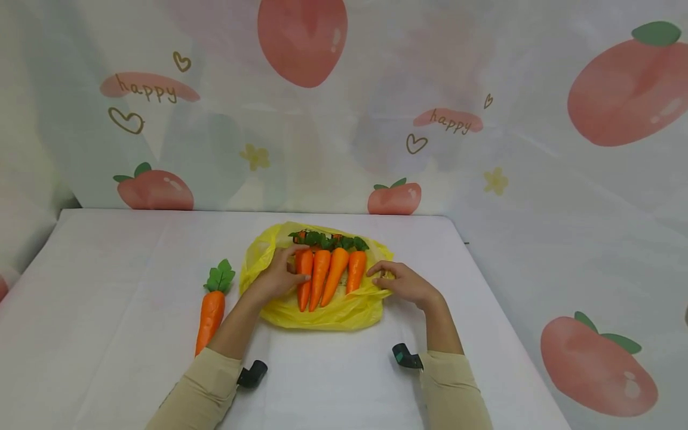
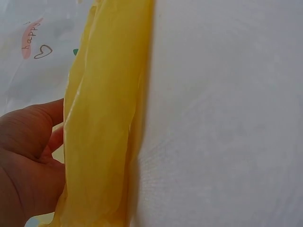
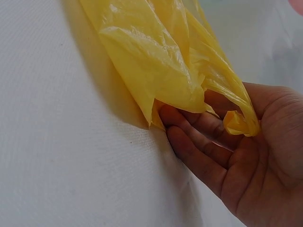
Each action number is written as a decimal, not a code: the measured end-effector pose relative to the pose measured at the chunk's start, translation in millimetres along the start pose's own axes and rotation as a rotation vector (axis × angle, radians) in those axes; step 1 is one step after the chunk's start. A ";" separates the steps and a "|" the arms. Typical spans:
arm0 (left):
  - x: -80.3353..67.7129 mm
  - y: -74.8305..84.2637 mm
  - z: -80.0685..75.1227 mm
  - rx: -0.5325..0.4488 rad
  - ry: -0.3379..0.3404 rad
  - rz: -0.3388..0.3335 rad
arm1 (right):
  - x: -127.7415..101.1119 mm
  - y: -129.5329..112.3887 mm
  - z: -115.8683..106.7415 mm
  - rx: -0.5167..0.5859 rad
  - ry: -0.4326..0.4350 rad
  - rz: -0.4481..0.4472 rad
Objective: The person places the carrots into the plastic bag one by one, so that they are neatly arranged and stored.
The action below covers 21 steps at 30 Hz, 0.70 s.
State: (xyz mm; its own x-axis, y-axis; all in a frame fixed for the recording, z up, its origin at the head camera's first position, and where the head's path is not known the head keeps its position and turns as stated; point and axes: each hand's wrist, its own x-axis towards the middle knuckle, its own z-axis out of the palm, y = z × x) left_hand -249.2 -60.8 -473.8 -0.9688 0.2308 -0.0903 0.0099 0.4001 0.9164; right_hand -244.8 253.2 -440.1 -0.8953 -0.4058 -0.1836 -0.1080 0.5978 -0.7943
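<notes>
Four carrots (image 1: 326, 272) lie lengthwise on the yellow bag (image 1: 322, 313), mid-frame between the hands; left hand (image 1: 279, 276) rests loosely on the leftmost, right hand (image 1: 404, 282) pinches the bag's edge.

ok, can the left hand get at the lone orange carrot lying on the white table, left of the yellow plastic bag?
Probably yes. The lone orange carrot lies in the open on the white table beside the left forearm, nothing over it. The left hand rests on the carrots on the yellow plastic bag, so it would have to pull back first.
</notes>
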 end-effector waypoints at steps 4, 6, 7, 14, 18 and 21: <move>0.0 1.3 -0.3 0.001 0.003 -0.012 | -1.1 -1.7 -0.4 0.000 0.002 -0.014; -0.3 1.8 -0.3 0.005 -0.001 -0.016 | 4.7 9.9 -0.7 -0.007 0.006 -0.013; -0.3 1.6 -0.8 0.005 -0.002 -0.019 | 6.9 14.0 -0.6 -0.009 0.010 -0.006; -4.5 4.3 -5.7 0.025 -0.015 -0.036 | 13.2 28.3 -1.6 -0.020 0.016 0.003; -8.8 5.7 -9.3 0.046 -0.027 -0.047 | 12.7 27.8 -1.4 -0.013 0.011 0.000; -12.7 5.9 -11.3 0.062 -0.038 -0.059 | 12.3 28.2 -1.1 -0.013 0.012 0.004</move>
State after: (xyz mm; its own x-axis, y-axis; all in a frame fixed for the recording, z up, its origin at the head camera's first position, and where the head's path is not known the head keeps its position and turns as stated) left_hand -239.7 -71.4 -462.8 -0.9580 0.2383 -0.1596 -0.0309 0.4676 0.8834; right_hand -259.3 265.8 -464.1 -0.9007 -0.3954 -0.1800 -0.1099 0.6083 -0.7861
